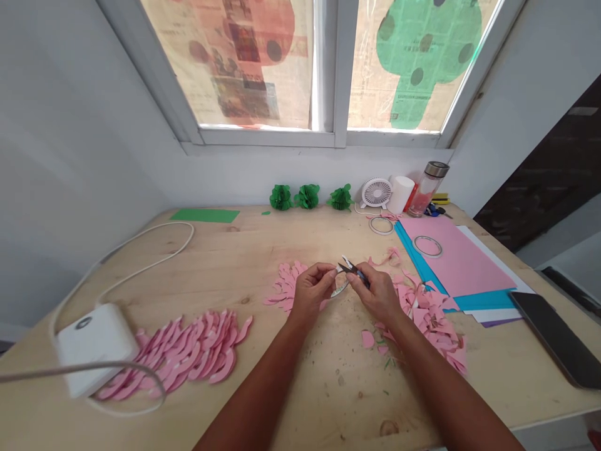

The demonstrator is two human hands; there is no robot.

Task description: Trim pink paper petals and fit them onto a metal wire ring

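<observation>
The visible body comprises a left hand [310, 293], a right hand [381, 295], a left forearm [265, 385] and a right forearm [444, 382]. Both hands are bare, from fingers [320, 269] to wrists [300, 319]. Both forearms are likewise uncovered along their full visible length, up to the lower edge of the head view. Each forearm is slender and smooth in outline, narrowest at the wrist and broader toward the elbow. Fingernail detail is too small to determine.

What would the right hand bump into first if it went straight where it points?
Probably the left hand, or the small white piece it seems to pinch: the scissors held in the right hand point that way. Depth is hard to judge from one view.
</observation>
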